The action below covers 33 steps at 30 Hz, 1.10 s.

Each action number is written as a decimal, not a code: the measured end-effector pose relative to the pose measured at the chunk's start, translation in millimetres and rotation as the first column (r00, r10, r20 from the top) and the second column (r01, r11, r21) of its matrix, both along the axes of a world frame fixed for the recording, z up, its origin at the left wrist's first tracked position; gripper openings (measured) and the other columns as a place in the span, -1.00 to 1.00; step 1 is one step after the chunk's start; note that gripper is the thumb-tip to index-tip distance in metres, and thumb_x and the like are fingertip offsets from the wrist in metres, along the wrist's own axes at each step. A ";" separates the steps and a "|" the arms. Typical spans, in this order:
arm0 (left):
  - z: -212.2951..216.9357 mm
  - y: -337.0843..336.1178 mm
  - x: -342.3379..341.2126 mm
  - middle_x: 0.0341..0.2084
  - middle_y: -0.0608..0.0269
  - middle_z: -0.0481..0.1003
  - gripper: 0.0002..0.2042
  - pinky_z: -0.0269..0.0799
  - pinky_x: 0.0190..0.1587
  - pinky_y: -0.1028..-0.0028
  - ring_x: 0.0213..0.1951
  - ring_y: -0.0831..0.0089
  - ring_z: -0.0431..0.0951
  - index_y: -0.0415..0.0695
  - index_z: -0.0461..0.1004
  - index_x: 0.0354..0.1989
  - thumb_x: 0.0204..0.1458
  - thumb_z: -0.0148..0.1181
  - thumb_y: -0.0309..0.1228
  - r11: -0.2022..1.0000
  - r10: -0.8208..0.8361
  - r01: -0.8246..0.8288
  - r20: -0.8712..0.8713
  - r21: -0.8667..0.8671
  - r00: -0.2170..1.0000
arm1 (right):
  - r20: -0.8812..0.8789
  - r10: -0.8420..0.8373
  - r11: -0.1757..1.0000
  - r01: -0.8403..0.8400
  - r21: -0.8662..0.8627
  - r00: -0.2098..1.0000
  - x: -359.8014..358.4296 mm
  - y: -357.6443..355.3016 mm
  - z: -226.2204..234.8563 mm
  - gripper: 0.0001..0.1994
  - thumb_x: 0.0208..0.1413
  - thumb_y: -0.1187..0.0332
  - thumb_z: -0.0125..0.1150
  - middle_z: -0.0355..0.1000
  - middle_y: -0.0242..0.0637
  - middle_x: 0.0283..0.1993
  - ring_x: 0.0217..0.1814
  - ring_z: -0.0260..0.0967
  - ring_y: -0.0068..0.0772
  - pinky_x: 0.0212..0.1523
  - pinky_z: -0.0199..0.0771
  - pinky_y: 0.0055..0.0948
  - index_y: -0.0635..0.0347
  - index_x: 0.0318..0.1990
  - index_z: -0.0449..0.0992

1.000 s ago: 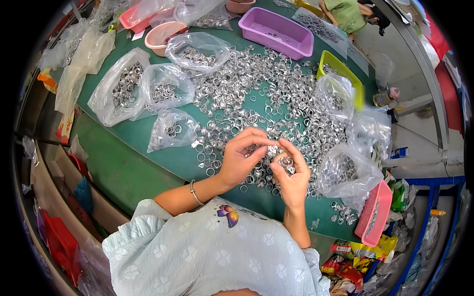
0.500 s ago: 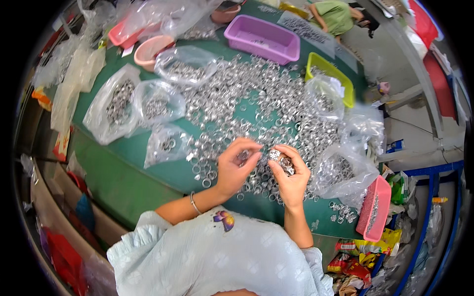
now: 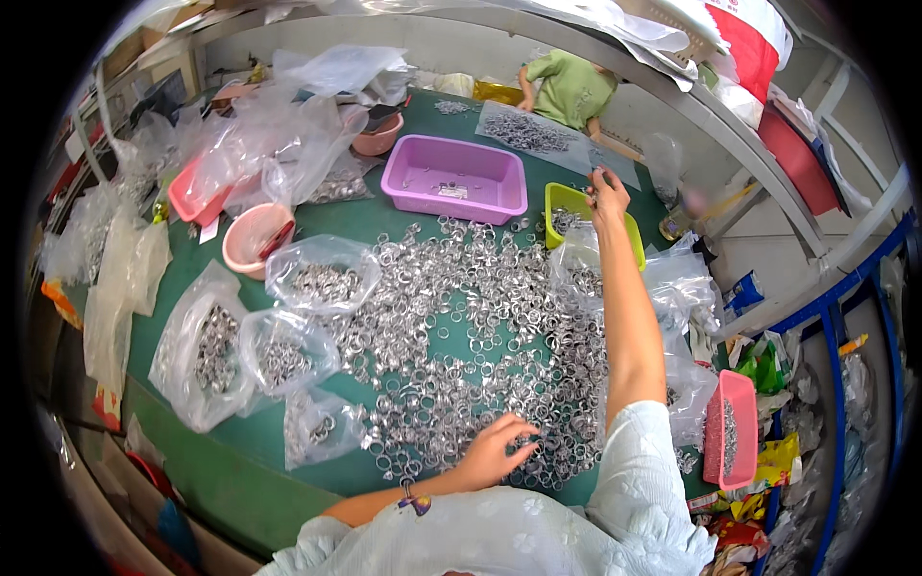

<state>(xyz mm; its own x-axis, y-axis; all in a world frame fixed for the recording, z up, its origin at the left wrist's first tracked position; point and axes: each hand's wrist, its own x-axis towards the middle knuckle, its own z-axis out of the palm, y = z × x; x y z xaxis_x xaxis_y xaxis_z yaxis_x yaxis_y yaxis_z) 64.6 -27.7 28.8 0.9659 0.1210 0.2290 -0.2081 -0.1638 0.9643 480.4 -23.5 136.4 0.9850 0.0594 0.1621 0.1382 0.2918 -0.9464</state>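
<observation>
My left hand (image 3: 495,446) rests with fingers spread on the metal rings (image 3: 461,326); my right hand (image 3: 607,192) reaches out lengthwise above the green tray (image 3: 557,200), fingers pinched together.

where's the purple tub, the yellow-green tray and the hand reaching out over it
purple tub (image 3: 408,179): head view, on its left rim.
yellow-green tray (image 3: 554,196): head view, on its near-left rim.
right hand (image 3: 607,195): head view, on the back of the hand, raised above the tray.

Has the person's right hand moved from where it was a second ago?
Yes. The right hand has left the left hand on the near metal rings and reached across the table, now above the yellow-green tray.
</observation>
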 end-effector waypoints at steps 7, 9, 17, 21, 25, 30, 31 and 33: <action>-8.8 5.5 0.7 -0.37 0.27 0.37 -0.76 0.43 -0.36 0.44 -0.32 0.31 0.46 -0.10 0.47 -0.27 -0.19 0.26 -0.52 0.941 0.119 -0.145 0.102 0.306 0.988 | 0.211 -0.491 0.765 0.534 -0.359 0.845 81.6 5.5 -63.6 -0.72 -0.13 0.35 0.30 0.48 -0.12 -0.44 -0.46 0.40 -0.30 -0.47 0.36 -0.38 0.39 -0.30 0.51; -10.4 7.6 0.4 -0.37 0.26 0.37 -0.76 0.43 -0.37 0.44 -0.32 0.31 0.45 -0.10 0.47 -0.27 -0.19 0.26 -0.52 0.934 0.123 -0.147 0.093 0.326 0.988 | 0.271 -0.548 0.686 0.610 -0.396 0.791 82.7 9.4 -73.9 -0.67 -0.23 0.30 0.37 0.49 0.03 -0.41 -0.32 0.46 -0.07 -0.23 0.40 -0.28 0.43 -0.38 0.53; -14.6 9.0 0.4 -0.33 0.26 0.32 -0.78 0.41 -0.36 0.39 -0.26 0.28 0.41 -0.11 0.41 -0.22 -0.09 0.17 -0.46 0.934 0.099 -0.113 0.057 0.339 0.993 | 0.297 -0.604 0.501 0.642 -0.580 0.740 81.1 1.4 -85.7 -0.62 -0.26 0.29 0.40 0.46 0.06 -0.29 -0.21 0.41 0.05 -0.18 0.37 -0.16 0.36 -0.30 0.47; -14.2 10.8 0.1 -0.34 0.26 0.32 -0.79 0.41 -0.37 0.39 -0.26 0.29 0.41 -0.11 0.41 -0.23 -0.09 0.16 -0.46 0.929 0.107 -0.119 0.053 0.350 0.993 | 0.346 -0.578 0.524 0.661 -0.537 0.739 69.1 7.2 -85.2 -0.62 -0.22 0.30 0.36 0.43 0.08 -0.28 -0.16 0.37 0.14 -0.16 0.33 -0.11 0.25 -0.26 0.35; -12.1 10.7 -0.6 -0.34 0.26 0.33 -0.79 0.41 -0.37 0.39 -0.26 0.29 0.41 -0.13 0.41 -0.23 -0.09 0.16 -0.47 0.925 0.116 -0.127 0.052 0.359 0.992 | 0.377 -0.529 0.539 0.645 -0.542 0.760 71.5 4.4 -88.2 -0.65 -0.18 0.33 0.32 0.41 0.10 -0.30 -0.18 0.35 0.17 -0.16 0.31 -0.08 0.20 -0.25 0.31; -15.2 9.5 -0.9 -0.34 0.26 0.33 -0.79 0.42 -0.39 0.39 -0.27 0.29 0.41 -0.13 0.41 -0.24 -0.10 0.17 -0.47 0.925 0.109 -0.118 0.045 0.361 0.993 | 0.367 -0.528 0.565 0.640 -0.521 0.766 70.7 5.9 -89.3 -0.68 -0.14 0.36 0.28 0.41 0.09 -0.28 -0.18 0.35 0.17 -0.15 0.30 -0.09 0.20 -0.24 0.30; -15.7 9.2 -0.9 -0.34 0.26 0.33 -0.79 0.42 -0.40 0.38 -0.27 0.30 0.41 -0.13 0.41 -0.24 -0.10 0.17 -0.47 0.925 0.108 -0.118 0.050 0.362 0.993 | 0.374 -0.513 0.559 0.632 -0.537 0.772 72.4 4.1 -89.6 -0.68 -0.14 0.36 0.28 0.41 0.09 -0.28 -0.18 0.35 0.16 -0.15 0.30 -0.09 0.20 -0.23 0.30; -16.1 8.9 -1.2 -0.34 0.26 0.33 -0.79 0.42 -0.41 0.39 -0.27 0.30 0.41 -0.14 0.41 -0.24 -0.10 0.17 -0.48 0.920 0.104 -0.123 0.072 0.371 0.992 | 0.386 -0.480 0.548 0.613 -0.570 0.788 73.4 2.4 -89.4 -0.67 -0.13 0.35 0.27 0.41 0.08 -0.27 -0.18 0.35 0.16 -0.15 0.30 -0.09 0.19 -0.22 0.30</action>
<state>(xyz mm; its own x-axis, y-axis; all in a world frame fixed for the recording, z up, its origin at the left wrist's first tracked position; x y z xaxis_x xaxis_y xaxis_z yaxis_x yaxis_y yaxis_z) 63.4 -18.8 12.6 0.9370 0.1254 0.3262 -0.2126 -0.5362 0.8168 553.7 -21.1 47.1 0.8225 -0.3293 0.4636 0.2288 -0.5548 -0.7999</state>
